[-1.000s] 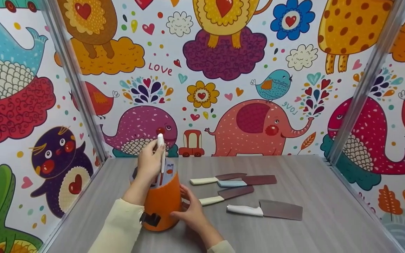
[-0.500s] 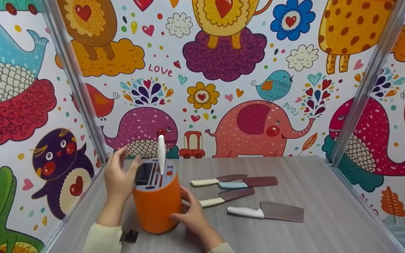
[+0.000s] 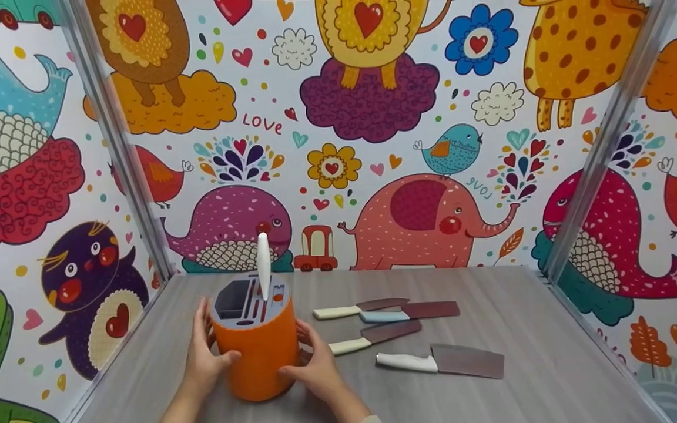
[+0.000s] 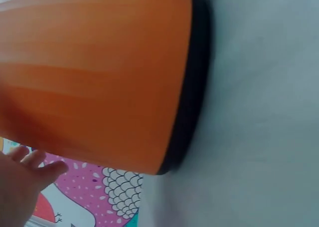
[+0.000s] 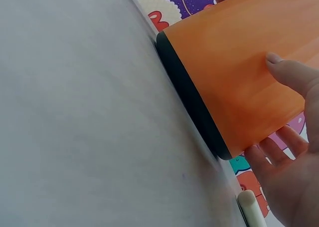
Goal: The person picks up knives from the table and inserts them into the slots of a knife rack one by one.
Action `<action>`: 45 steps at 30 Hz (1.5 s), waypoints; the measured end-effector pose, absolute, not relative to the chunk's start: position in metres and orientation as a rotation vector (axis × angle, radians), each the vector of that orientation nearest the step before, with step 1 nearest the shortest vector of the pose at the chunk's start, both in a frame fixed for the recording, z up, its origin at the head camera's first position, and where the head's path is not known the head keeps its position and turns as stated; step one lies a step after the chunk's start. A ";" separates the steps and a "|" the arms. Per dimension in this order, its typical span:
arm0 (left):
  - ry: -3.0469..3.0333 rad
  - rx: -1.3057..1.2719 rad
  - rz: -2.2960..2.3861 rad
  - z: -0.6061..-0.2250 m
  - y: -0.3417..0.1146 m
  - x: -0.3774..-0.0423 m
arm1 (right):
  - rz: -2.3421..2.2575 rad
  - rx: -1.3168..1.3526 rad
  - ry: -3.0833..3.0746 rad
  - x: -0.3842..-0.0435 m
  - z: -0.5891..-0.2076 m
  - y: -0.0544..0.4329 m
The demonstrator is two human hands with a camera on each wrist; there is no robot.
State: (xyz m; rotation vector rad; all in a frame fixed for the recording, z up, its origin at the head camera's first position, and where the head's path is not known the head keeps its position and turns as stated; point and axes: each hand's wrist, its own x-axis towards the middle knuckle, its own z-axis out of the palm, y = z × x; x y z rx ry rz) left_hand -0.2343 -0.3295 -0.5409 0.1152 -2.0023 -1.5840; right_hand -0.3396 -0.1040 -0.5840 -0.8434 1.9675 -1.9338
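Observation:
An orange knife block (image 3: 259,358) with a grey slotted top stands upright on the table. One knife with a white handle (image 3: 264,267) sticks up from a slot in it. My left hand (image 3: 204,358) is at the block's left side, its thumb against the front and its fingers along the side. On the right side my right hand (image 3: 317,364) holds the block, thumb on the front and fingers reaching round behind. The right wrist view shows that thumb (image 5: 286,72) on the orange wall. In the left wrist view, the left fingers (image 4: 35,159) are beside the block.
Right of the block lie several knives: a cream-handled knife (image 3: 337,312), a blue-handled knife (image 3: 382,316), another cream-handled knife (image 3: 350,345) and a white-handled cleaver (image 3: 407,362). Patterned walls with metal corner posts (image 3: 600,147) enclose the grey table (image 3: 491,317).
My left hand has let go of the white knife handle, swung left and come down to the block's left side. The right hand has stayed on the block.

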 end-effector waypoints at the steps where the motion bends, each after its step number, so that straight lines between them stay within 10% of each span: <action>1: -2.021 0.134 -1.594 -0.543 -0.329 -0.234 | -1.935 -0.844 1.966 -0.339 -0.584 -0.103; 28: -2.121 0.257 -1.464 -0.553 -0.320 -0.240 | -2.017 -0.824 1.921 -0.338 -0.582 -0.094; 45: -2.128 0.304 -1.614 -0.553 -0.321 -0.242 | -1.496 -1.124 2.634 -0.394 -0.526 0.033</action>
